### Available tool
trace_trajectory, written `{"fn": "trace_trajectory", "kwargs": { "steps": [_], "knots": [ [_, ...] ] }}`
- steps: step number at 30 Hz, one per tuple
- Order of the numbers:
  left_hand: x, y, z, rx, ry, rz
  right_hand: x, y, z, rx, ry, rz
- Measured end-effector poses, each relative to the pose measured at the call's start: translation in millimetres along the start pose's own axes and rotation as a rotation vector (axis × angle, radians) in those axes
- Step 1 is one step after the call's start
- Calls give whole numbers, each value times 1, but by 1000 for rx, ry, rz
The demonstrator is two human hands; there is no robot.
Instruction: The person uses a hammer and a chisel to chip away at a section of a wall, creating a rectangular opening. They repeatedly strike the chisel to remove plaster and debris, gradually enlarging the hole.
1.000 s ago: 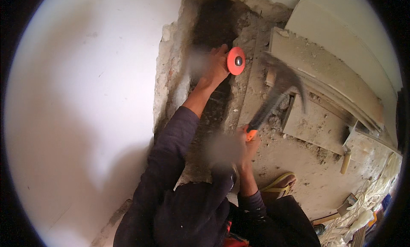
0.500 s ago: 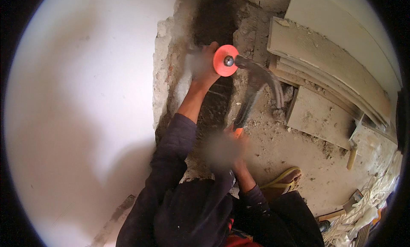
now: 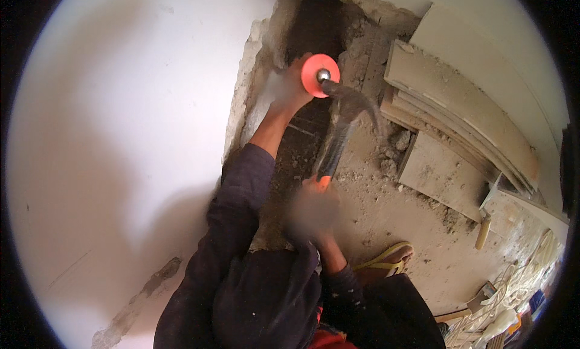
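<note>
Hammer (image 3: 350, 102) is pointing toward twelve o'clock from my right hand (image 3: 322, 204), which I'm clamping low on its handle (image 3: 333, 153), seemingly for leverage, while my left hand (image 3: 296, 90) is clasping the chisel (image 3: 324, 75) behind its apparently protective red guard (image 3: 310, 76).

Soft, bright light washes the white wall (image 3: 151, 95), while broad, soft-edged shadows dim its left side and its lower part beside the body — the light seems to come from the right. The upper cavity (image 3: 314, 26) sinks to near-black, and the dark left sleeve (image 3: 237, 195) keeps little detail. A small glint sits on the steel end of the red-guarded chisel (image 3: 314, 71). Motion blurs the head of the hammer (image 3: 338, 137). A round grey smudge veils the right hand (image 3: 326, 198); fainter haze clouds the left hand (image 3: 297, 86). Boards (image 3: 459, 89) bow toward the black fisheye rim.
</note>
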State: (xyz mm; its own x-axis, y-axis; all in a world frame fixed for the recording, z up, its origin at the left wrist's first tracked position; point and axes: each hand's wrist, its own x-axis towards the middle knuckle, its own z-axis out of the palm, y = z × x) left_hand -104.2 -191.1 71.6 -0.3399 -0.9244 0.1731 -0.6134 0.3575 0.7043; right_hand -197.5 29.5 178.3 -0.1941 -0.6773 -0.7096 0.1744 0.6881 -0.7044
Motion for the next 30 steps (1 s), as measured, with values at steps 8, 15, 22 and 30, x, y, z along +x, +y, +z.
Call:
{"fn": "trace_trajectory", "kwargs": {
  "steps": [8, 15, 22, 30],
  "knots": [
    [-16, -3, -3, 86, 32, -12, -1, -47, -79, 963, -299, -673],
    [-4, -1, 6, 124, -13, 29, 9, -3, -17, -14, 17, -109],
    [0, 18, 11, 87, 59, 97, 7, -37, -67, 1041, 9, -510],
    [-9, -25, 18, 140, -58, -3, 1, -20, -10, -305, 140, 136]
  ]
}}
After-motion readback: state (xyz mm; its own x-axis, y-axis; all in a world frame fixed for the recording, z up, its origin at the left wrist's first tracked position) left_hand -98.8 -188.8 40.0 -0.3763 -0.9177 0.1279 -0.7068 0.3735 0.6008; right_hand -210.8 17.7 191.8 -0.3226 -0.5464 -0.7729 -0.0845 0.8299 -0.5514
